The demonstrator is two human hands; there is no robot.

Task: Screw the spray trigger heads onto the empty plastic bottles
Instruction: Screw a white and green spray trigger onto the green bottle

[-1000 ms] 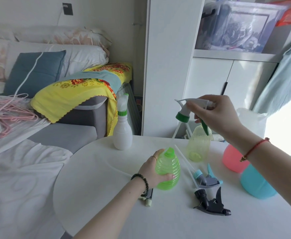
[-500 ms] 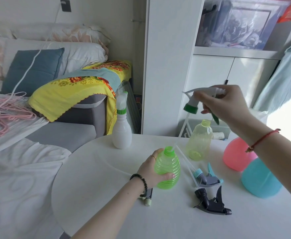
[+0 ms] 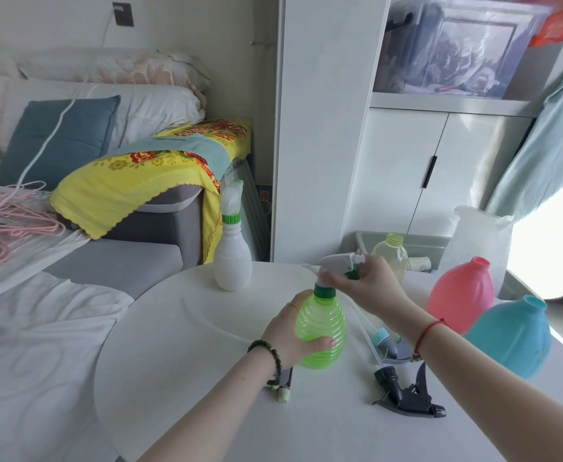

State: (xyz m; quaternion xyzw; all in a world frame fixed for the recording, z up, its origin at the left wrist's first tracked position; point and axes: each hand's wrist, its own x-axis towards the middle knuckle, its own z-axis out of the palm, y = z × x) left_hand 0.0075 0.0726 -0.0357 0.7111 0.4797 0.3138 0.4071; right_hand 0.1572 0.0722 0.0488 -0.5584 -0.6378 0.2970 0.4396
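As we seated the trigger head (image 3: 337, 265) on the green bottle (image 3: 322, 328), threading remained.
Left hand (image 3: 290, 335) clasped the bottle; right hand (image 3: 367, 285) pinched the head, its collar (image 3: 324, 291) apparently not yet tightened.

I see a round white table (image 3: 180, 345): white bottle (image 3: 232, 261) behind green bottle (image 3: 322, 331); black trigger head (image 3: 407, 393) right-front of it.

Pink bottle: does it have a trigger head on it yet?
No. The pink bottle stands on the table with its neck open and bare, no trigger head on it.
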